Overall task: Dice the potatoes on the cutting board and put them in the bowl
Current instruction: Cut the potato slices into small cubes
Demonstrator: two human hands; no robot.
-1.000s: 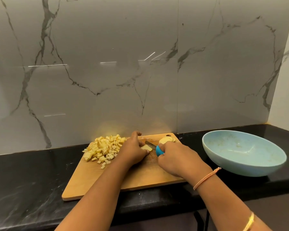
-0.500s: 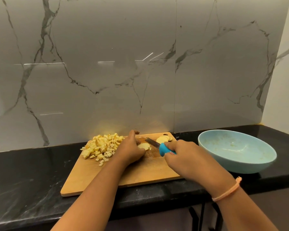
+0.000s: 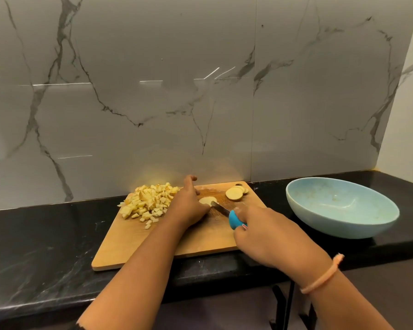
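Fingers (image 3: 246, 211) of right hand (image 3: 274, 236) round knife (image 3: 234, 219) — left hand (image 3: 188, 206) (curled) on potato slice (image 3: 206, 200)

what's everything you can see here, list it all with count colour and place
wall: one, grey marbled, behind
countertop: one, black, below it
cutting board: one, tan wood, on countertop
diced potato: one pile, pale yellow, board's rear left
potato slices: few, pale yellow, board's rear right
potato piece: one, pale, mid board
knife: one, blue handle, blade at potato piece
bowl: one, light blue, right of board
wristband: one, peach, right wrist
left hand: holds potato piece
right hand: grips knife handle
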